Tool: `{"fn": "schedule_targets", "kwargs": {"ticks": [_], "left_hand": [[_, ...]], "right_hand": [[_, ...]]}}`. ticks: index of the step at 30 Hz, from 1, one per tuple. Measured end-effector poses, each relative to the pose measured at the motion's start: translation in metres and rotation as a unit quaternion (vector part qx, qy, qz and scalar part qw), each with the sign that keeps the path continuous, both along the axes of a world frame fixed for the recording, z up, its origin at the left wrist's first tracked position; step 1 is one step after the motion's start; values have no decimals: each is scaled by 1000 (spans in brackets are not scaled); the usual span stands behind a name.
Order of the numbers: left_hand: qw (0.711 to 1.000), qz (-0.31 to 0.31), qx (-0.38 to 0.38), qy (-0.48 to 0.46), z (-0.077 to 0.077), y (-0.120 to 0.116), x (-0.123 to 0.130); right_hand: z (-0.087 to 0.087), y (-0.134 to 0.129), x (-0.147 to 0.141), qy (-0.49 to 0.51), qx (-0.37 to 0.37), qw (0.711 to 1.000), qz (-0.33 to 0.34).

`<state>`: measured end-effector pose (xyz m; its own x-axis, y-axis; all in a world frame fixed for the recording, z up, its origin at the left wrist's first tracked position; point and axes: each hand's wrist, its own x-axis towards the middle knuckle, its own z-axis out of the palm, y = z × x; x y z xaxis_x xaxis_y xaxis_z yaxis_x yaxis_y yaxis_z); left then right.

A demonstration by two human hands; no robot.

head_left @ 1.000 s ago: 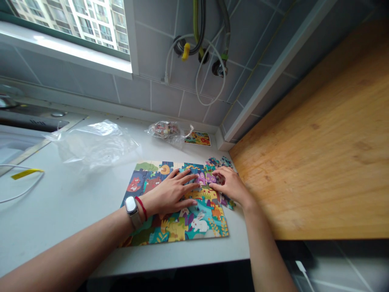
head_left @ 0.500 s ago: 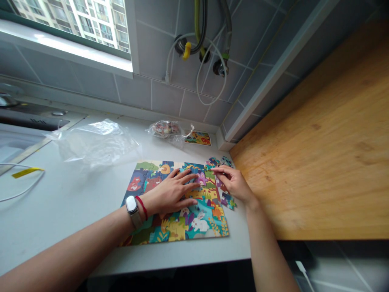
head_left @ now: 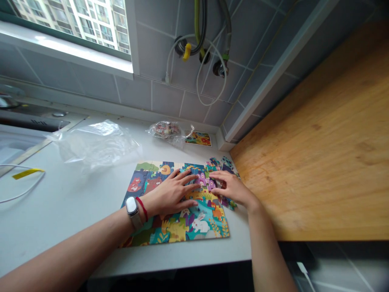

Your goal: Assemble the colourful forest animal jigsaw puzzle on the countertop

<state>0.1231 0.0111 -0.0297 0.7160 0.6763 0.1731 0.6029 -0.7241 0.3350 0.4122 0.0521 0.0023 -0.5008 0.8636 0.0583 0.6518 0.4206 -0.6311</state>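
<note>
On a white counter (head_left: 75, 202), a multicoloured flat jigsaw puzzle (head_left: 178, 229) printed with animals lies beneath the wide-spread left hand (head_left: 174, 194), its longer side seemingly running left to right. Just right of that hand's fingertips, near the puzzle's right edge, a small purple jigsaw piece (head_left: 210, 185) sits in the narrow pinch of the right hand (head_left: 212, 182), the nearer of the two; the piece's own long axis cannot be made out. Also visible are two clear, crumpled plastic bags (head_left: 100, 142) and one colourful picture card (head_left: 199, 138). Loose multicoloured pieces (head_left: 227, 163) overlap at right, partly hidden, defying a sure count.
</note>
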Motion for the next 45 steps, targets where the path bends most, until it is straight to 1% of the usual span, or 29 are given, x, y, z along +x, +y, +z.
{"fn": "schedule_targets", "kwargs": {"ticks": [5,11,19,21,24,26,29,34,36,45], "left_hand": [[1000,-1,-2,0,0,-1,0],[1000,3,-4,4,2,-1,1],[1000,1,5,-6,4,-2,2],[1000,18,10,-8,2,-2,1],[998,59,27,0,-2,-1,0],[997,71,39,8,-4,0,-1],[996,72,52,14,-4,0,-1],[996,67,54,19,-2,-1,-3],[997,63,50,21,-2,-1,-4],[998,54,30,22,-2,1,-5]], "right_hand": [[-9,3,-2,-35,9,999,-9],[-16,4,-2,-46,30,998,10],[-16,3,-12,-51,32,997,-39],[-15,2,-14,-48,32,998,-37],[-14,1,-13,-44,29,998,-25],[-14,1,-12,-41,26,999,-19],[-14,1,-9,-36,16,999,-19],[-14,3,-2,-16,-41,997,-57],[-13,3,1,-12,-56,996,-62],[-8,3,5,-45,-80,993,-77]]}}
